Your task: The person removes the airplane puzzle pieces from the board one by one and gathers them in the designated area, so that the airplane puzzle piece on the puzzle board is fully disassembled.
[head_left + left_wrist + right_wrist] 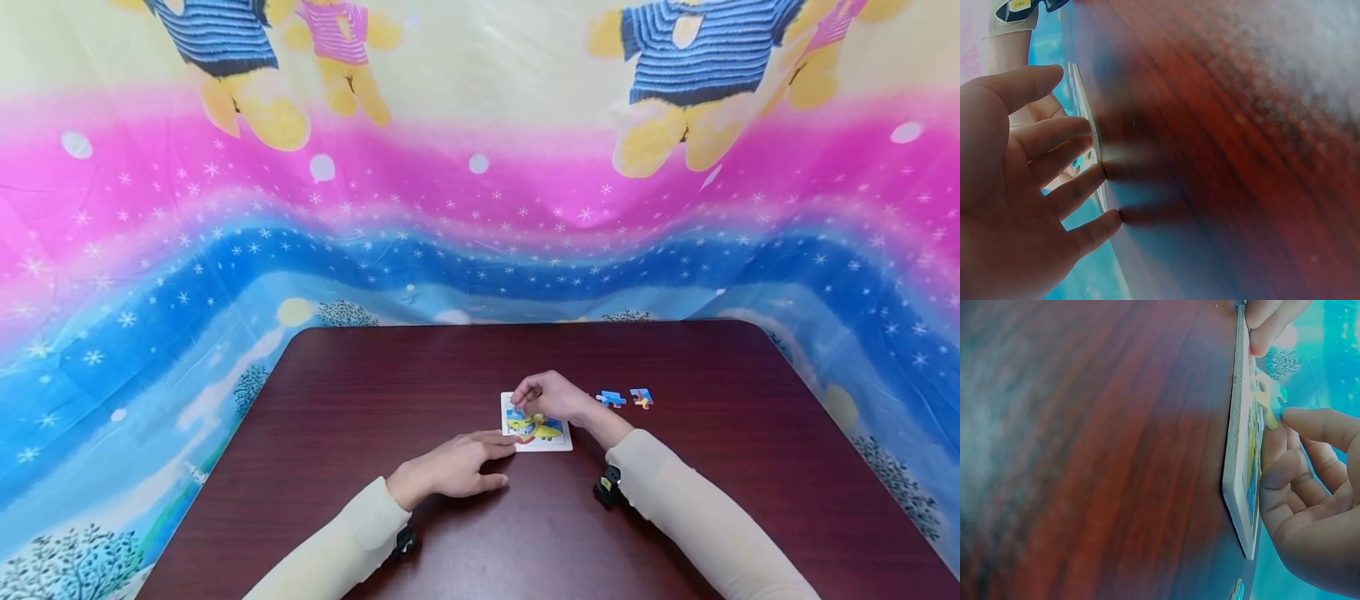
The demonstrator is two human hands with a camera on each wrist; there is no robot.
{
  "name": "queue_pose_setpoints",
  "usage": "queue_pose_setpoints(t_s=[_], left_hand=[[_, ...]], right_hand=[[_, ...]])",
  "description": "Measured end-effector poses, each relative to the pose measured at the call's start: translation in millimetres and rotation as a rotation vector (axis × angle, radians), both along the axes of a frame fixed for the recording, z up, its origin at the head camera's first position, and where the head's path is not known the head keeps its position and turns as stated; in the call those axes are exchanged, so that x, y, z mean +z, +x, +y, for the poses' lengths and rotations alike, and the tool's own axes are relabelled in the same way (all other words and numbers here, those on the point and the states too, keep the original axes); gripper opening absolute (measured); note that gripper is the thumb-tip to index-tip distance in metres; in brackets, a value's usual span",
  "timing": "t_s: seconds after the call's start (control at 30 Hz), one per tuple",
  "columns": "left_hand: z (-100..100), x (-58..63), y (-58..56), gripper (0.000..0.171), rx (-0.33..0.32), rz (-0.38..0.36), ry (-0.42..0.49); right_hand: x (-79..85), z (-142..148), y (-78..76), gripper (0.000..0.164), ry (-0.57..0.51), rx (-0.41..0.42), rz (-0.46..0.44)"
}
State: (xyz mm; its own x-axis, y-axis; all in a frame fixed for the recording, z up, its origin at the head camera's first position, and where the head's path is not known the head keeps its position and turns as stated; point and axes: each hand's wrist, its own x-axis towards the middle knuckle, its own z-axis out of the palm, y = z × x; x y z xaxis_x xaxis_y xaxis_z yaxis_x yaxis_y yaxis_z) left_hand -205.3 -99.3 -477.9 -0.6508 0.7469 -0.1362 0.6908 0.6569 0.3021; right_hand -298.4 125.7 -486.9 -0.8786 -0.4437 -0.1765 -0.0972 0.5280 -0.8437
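On the dark red-brown, wood-grained bench [375, 375], the spread fingers of the left hand [465, 468] are rested against the left side of a square, white-bordered jigsaw board [555, 447], a small yellow-and-blue jigsaw piece [1265, 395] is pinched above it by the right hand [555, 396], and a loose blue piece [611, 400] and a loose red-and-blue piece [641, 398] are seen farther right.

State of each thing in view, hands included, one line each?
Puzzle board: flat on the table, partly hidden, fill unclear
Left hand: fingers extended, touching the board's edge
Held piece: tilted, not seated
Right hand: pinching the held piece over the board
Left loose piece: flat, unplaced
Right loose piece: flat, unplaced
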Motion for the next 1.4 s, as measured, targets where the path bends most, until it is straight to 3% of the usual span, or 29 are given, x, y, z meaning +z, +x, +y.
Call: queue_pose_setpoints(t_s=[0.5, 0.77, 1.03, 1.4], left_hand=[[1, 1.8, -0.5, 0.053, 0.001, -0.006, 0.002], [1, 1.3, -0.7, 0.054, 0.006, -0.012, 0.015], [1, 0.1, 0.0, 0.055, 0.014, -0.02, 0.001], [1, -1.2, 0.9, 0.055, 0.015, -0.008, 0.01]], right_hand=[[5.7, 7, -1.7, 0.007, 0.022, -0.042, 0.0], [9.6, 22, -2.3, 0.011, -0.022, -0.028, -0.025], [10.6, 40, -2.3, 0.014, 0.013, -0.028, -0.029], [8.1, 66, 0.8, 0.015, 0.02, -0.076, -0.05]])
